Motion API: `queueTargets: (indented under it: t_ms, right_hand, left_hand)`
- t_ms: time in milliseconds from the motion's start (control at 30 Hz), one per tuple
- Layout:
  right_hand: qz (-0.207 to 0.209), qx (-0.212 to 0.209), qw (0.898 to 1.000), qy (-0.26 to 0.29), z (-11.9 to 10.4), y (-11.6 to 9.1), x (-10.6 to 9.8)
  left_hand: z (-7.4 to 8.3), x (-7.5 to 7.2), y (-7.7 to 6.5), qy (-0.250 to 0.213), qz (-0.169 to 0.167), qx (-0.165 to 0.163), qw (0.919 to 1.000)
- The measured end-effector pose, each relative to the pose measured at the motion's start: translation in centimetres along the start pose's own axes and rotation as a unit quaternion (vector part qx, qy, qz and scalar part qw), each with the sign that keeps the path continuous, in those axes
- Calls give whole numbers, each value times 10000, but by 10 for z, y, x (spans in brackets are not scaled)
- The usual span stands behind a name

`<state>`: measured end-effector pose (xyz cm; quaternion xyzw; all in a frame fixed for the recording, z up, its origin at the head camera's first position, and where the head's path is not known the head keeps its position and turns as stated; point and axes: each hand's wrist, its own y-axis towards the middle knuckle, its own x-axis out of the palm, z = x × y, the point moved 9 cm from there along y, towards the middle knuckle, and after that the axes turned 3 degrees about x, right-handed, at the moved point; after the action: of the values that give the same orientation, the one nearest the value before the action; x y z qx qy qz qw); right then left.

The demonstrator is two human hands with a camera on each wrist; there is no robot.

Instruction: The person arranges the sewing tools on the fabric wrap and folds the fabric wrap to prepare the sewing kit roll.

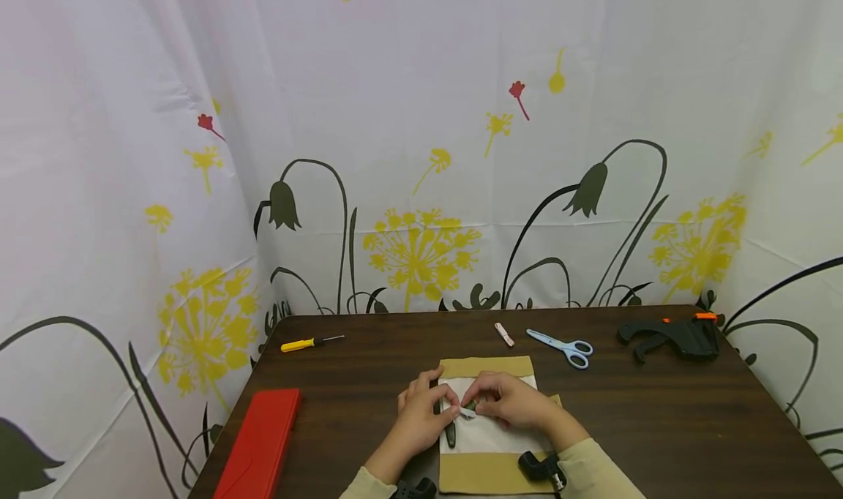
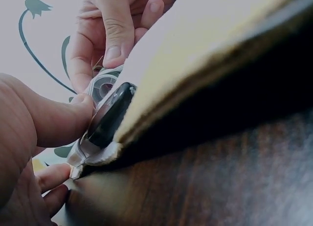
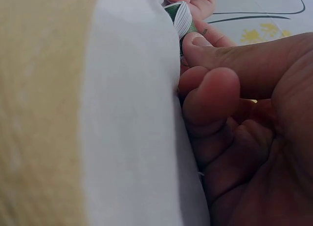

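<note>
Over a white cloth with tan bands (image 1: 500, 473), both hands meet at a small spool (image 3: 185, 19) with green and white ribbed winding. My left hand (image 1: 421, 415) pinches its near side between thumb and fingers. From the other side my right hand (image 1: 516, 400) pinches it too, its remaining fingers curled. In the left wrist view, the spool's round hollow end (image 2: 102, 86) shows between the two thumbs. A dark oblong piece (image 1: 451, 434) lies on the cloth's left edge, just below the left fingers. The fingers partly hide the spool in the head view.
A red box (image 1: 260, 440) lies at the left. Farther back are a yellow-handled screwdriver (image 1: 299, 344), a small pale pink-white piece (image 1: 504, 334), light blue scissors (image 1: 560, 347) and a black clamp with orange parts (image 1: 678, 336). A floral curtain (image 1: 408, 118) stands behind the dark wooden table (image 1: 369, 367).
</note>
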<state>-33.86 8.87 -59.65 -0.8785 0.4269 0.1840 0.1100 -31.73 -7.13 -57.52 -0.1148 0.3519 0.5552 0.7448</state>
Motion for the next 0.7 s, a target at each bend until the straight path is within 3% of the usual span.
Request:
queueTargets:
  t_ms: [400, 700]
  right_hand:
    - [-93, -15, 9997, -237, 1, 1, 2]
    - [68, 342, 9993, 108, 5, -1, 2]
  left_hand:
    - [0, 1, -1, 49, 134, 63, 9999]
    - [2, 2, 0, 155, -205, -155, 9995]
